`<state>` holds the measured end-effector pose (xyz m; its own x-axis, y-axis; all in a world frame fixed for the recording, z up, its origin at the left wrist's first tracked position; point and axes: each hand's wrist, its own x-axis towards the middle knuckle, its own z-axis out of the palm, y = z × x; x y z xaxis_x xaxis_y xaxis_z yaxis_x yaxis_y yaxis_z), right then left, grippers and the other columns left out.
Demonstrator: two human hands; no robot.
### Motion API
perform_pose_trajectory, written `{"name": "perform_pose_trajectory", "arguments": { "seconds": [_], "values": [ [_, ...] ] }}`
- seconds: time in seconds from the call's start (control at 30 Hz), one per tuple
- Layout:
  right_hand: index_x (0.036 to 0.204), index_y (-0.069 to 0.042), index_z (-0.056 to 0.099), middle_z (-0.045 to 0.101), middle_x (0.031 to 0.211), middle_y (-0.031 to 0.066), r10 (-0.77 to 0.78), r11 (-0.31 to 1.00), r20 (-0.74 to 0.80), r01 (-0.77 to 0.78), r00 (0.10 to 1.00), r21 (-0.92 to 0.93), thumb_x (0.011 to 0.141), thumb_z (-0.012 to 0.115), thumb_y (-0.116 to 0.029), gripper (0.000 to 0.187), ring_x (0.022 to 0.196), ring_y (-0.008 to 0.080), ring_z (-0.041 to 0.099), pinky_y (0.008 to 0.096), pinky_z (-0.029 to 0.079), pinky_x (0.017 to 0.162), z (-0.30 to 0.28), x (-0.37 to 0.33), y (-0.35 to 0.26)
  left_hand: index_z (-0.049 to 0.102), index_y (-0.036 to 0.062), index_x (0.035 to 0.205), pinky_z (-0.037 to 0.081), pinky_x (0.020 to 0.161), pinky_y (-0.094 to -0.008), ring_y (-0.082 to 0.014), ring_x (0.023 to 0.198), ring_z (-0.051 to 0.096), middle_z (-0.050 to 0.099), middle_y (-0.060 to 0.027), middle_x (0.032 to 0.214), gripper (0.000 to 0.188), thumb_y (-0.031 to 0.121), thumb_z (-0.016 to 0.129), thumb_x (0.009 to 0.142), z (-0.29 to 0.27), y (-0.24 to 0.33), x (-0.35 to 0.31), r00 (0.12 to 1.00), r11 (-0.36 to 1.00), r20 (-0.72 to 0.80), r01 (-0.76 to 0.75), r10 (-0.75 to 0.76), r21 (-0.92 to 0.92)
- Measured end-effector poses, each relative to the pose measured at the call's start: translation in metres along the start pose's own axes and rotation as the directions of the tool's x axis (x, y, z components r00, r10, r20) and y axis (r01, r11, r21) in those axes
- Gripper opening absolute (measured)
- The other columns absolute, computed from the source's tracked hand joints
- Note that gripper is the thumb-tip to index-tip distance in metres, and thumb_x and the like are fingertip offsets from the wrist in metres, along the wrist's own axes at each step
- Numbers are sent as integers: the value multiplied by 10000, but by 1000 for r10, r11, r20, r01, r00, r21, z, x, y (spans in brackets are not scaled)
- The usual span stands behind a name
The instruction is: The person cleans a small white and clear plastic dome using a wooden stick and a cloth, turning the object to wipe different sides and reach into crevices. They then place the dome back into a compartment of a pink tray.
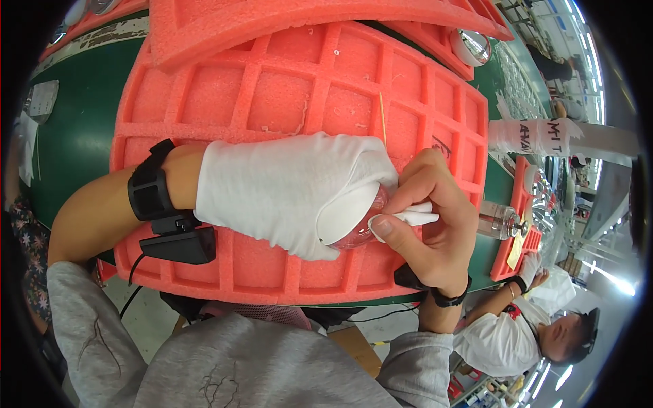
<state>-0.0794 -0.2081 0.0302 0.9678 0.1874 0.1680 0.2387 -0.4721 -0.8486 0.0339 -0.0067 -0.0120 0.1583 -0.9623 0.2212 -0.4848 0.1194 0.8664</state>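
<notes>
My left hand [286,187], in a white glove, is closed around a round, glossy dome-shaped piece [355,235]. Part of its surface looks white, and part shows the red of the tray; the glove hides the rest. From the right, my bare right hand [442,221] pinches a folded white cloth [416,217] between thumb and fingers. One end of the cloth touches the dome's edge. Both hands are above a red foam tray [183,95] with square compartments. A thin yellow stick [382,121] stands out just beyond my left hand.
Another red foam tray [224,37] overlaps the far edge, with a shiny dome [471,47] at its right. A clear bottle [498,221] stands right of my right hand. A wrapped post [537,137] rises beyond it. A co-worker [510,333] is at the lower right.
</notes>
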Motion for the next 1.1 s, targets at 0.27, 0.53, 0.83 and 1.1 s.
{"name": "perform_pose_trajectory", "arguments": {
  "seconds": [0.27, 0.53, 0.83, 1.1],
  "values": [
    [828, -42, 611, 518, 792, 41, 173, 974, -20, -168, 985, 154, 831, 818, -51, 207, 708, 127, 440, 290, 338, 630, 9, -2, -4, 579, -10, 1138, 539, 770, -429, -351, 955, 606, 545, -172, 1114, 415, 136, 749, 789, 7, -3, 1, 999, 999, -32, -11, 12, 36],
    [829, -43, 582, 494, 822, -1, 221, 962, -111, -197, 969, 191, 845, 839, -90, 261, 757, 64, 428, 242, 337, 625, 21, 3, -4, 636, 9, 1133, 524, 822, -446, -368, 1020, 568, 559, -177, 1103, 425, 135, 769, 749, 0, 11, 9, 998, 984, 49, -48, 40, 174],
    [840, -40, 590, 529, 811, 16, -89, 982, 34, 82, 995, 171, 826, 865, -125, 288, 706, 105, 477, 264, 402, 635, 3, 1, 21, 637, 26, 1226, 499, 917, -442, -360, 1040, 565, 606, -140, 1159, 571, 152, 806, 695, -4, 22, 13, 991, 989, 54, 118, -123, 87],
    [825, -36, 576, 540, 806, 57, 74, 978, -70, -59, 995, 201, 841, 852, -159, 303, 671, 167, 513, 311, 428, 598, 15, 9, 15, 639, 54, 1204, 490, 938, -438, -344, 1054, 560, 601, -132, 1160, 578, 168, 826, 669, 5, 23, 14, 967, 961, -34, 246, -252, -125]
  ]
}}
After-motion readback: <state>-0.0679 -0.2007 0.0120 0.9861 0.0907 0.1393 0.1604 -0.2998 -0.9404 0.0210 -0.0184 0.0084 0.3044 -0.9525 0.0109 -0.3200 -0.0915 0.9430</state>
